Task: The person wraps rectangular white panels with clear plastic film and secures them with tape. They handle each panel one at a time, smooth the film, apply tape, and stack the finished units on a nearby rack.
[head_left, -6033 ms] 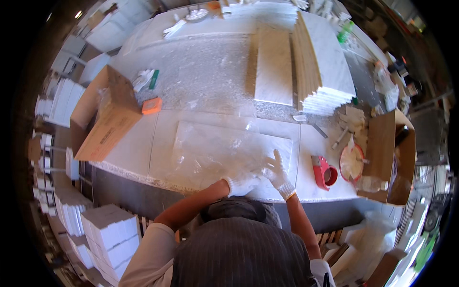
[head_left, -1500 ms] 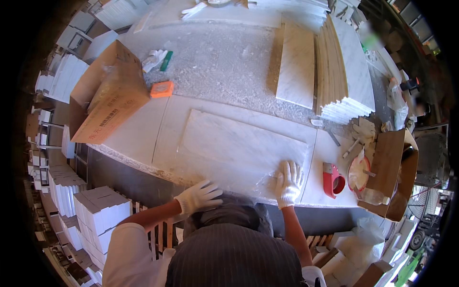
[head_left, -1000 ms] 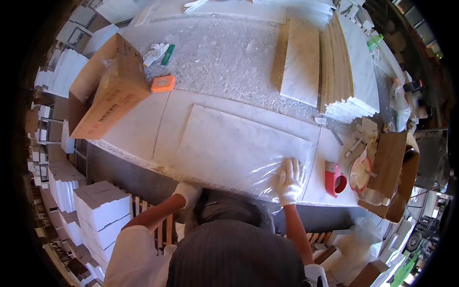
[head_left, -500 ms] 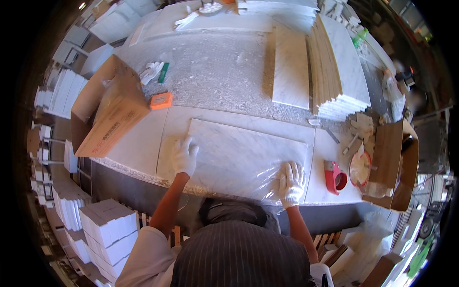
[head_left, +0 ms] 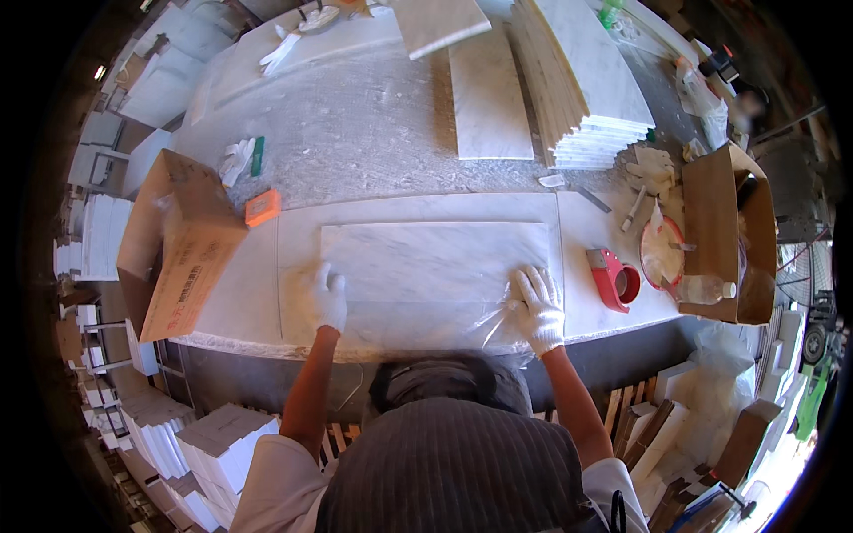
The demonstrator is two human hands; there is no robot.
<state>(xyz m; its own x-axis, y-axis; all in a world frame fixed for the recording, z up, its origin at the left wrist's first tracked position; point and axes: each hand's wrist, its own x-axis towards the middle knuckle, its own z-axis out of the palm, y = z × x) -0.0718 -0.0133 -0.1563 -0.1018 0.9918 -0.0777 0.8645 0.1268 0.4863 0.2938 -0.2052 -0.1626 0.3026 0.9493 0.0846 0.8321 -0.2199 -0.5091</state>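
Observation:
A white marble tile (head_left: 435, 253) with grey veins lies flat on the workbench in front of me. Wrinkled clear plastic film (head_left: 489, 327) shows at its near right, and a faint line crosses the pale surface there. My left hand (head_left: 328, 300), in a white knit glove, rests at the tile's left side with its thumb apart from the fingers. Gloved alike, my right hand (head_left: 538, 306) presses flat at the right side on the film, fingers spread. A red tape dispenser (head_left: 614, 280) stands to the right of that hand.
Cardboard boxes flank me at left (head_left: 200, 266) and right (head_left: 711, 240). An orange block (head_left: 262, 208), loose gloves (head_left: 236, 162), a paste dish (head_left: 662, 253) and a plastic bottle (head_left: 706, 289) lie around. Beyond stand a stack of marble tiles (head_left: 613, 80) and a single tile (head_left: 490, 98).
The view has turned, so the tile now looks squarer to me. My right hand has moved up along the tile's right side. A pale slab at the far edge juts further in.

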